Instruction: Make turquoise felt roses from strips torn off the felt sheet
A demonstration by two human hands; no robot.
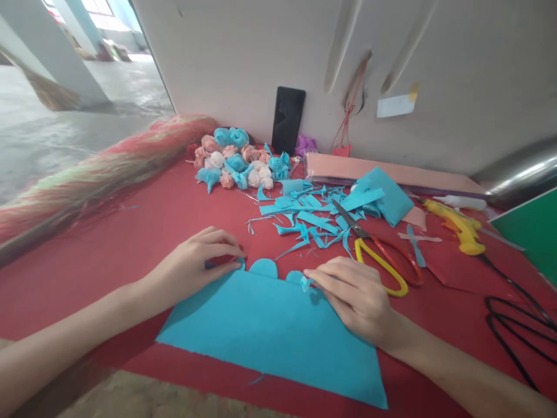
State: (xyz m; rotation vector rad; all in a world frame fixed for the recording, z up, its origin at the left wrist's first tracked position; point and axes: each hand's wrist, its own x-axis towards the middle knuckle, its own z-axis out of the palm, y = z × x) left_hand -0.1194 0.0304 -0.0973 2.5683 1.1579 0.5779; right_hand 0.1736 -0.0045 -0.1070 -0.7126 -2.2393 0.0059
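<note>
A blue felt sheet [270,331] with a scalloped far edge lies flat on the red table cover [143,220]. My left hand [198,264] rests on its far left corner, fingers pinching the edge. My right hand [354,293] presses on the sheet's far right part, fingertips at a small rolled bit of the scalloped edge. Just beyond my right hand lie scissors [383,258] with yellow and red handles.
Blue scraps [308,217] litter the middle. A heap of blue, pink and white fabric roses [237,159] sits at the back, beside a black phone [288,119] leaning on the wall. A yellow glue gun [456,226] with black cord [513,313], pink sheets [361,168] and a green board [535,232] lie right.
</note>
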